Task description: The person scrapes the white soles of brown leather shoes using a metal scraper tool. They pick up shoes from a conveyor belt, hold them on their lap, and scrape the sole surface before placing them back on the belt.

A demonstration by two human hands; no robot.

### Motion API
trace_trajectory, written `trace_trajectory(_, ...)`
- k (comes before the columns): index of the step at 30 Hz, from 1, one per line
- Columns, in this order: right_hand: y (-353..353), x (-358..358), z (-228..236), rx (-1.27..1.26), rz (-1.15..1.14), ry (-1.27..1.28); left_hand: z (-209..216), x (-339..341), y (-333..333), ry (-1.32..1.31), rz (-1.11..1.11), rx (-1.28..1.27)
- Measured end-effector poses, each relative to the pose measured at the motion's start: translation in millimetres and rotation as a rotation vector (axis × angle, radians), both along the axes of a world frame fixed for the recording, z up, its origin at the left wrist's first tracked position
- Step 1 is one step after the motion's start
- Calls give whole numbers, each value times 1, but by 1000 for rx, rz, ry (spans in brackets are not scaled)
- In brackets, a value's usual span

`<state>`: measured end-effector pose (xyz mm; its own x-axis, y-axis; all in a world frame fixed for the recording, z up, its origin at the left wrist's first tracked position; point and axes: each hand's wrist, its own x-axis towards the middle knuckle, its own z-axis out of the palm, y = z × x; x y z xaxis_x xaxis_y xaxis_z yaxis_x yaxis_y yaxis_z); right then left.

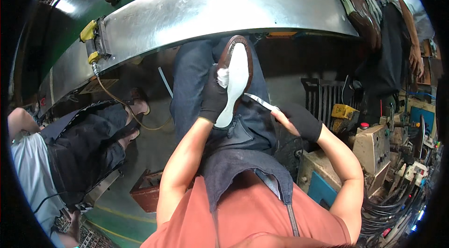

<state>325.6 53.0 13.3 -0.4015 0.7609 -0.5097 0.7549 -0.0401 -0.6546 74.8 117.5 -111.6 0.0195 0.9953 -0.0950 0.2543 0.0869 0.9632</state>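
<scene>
Pale, nearly white sole material is covering the underside of a brown shoe (240, 63), which is being held sole-up above the person's lap, toe pointing toward the near edge of the steel bench (154, 23). The left hand (213, 96), in a black glove, is gripping the shoe along its left side; a white patch (223, 78) is showing at the thumb, whether wrapping or wad one cannot tell. The right hand (303, 121), also gloved but with bare skin showing at the fingers, is closing around a slender silvery blade (262, 102). Its tip is lying at the right edge of the shoe's narrow waist; actual contact is not being shown clearly. Judging by this pose, the person is probably trimming or working the sole's edge. The next move would seem to be calling for a firm left-hand hold and a shallow, controlled stroke along the rim, with the fingers staying clear of the blade's path. As to markings, no brand, label or writing is appearing legibly on the shoe or blade.
</scene>
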Motion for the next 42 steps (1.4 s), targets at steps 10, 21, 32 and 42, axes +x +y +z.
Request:
trace_trajectory(10, 57, -38, 33, 229, 157, -55, 39, -18, 0, -142, -545, -312)
trace_trajectory(21, -77, -85, -117, -330, -1041, 308, 37, -11, 56, -808, -179, -433)
trace_trajectory(32, 85, -51, -131, -28, -683, 273, 148, 134, 400, -43, -592, 192)
trace_trajectory(42, 118, -52, -152, 156, -670, 324, 87, 78, 473, 737, -33, 665)
